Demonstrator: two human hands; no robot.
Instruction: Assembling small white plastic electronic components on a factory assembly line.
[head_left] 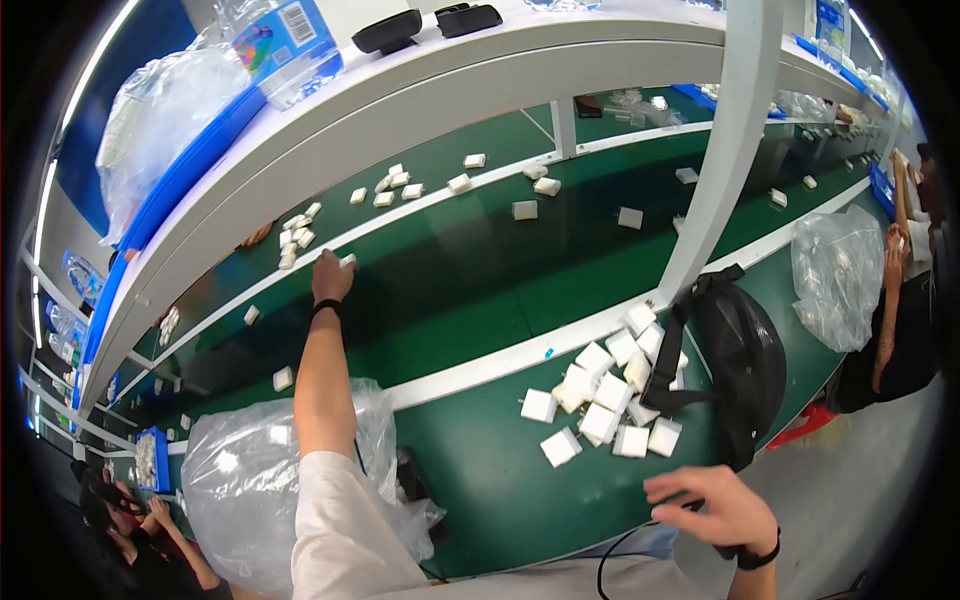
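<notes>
My left hand [333,278] stretches far across the green conveyor belt [470,290]. Its fingers are closed on a small white plug adapter [347,262], partly hidden by the hand. Beyond it, near the far rail, lies a cluster of similar adapters [297,237]. My right hand [722,508] hovers over the near edge of the green table, fingers apart and holding nothing. In front of it a loose pile of white plug adapters [605,395] rests on the table, some with metal pins showing.
A black bag [738,360] lies right of the pile, beside a white post [725,150]. Clear plastic bags [240,490] [838,275] sit at both sides. A white shelf [520,65] spans above the belt. Co-workers' hands [895,250] show at far right and lower left.
</notes>
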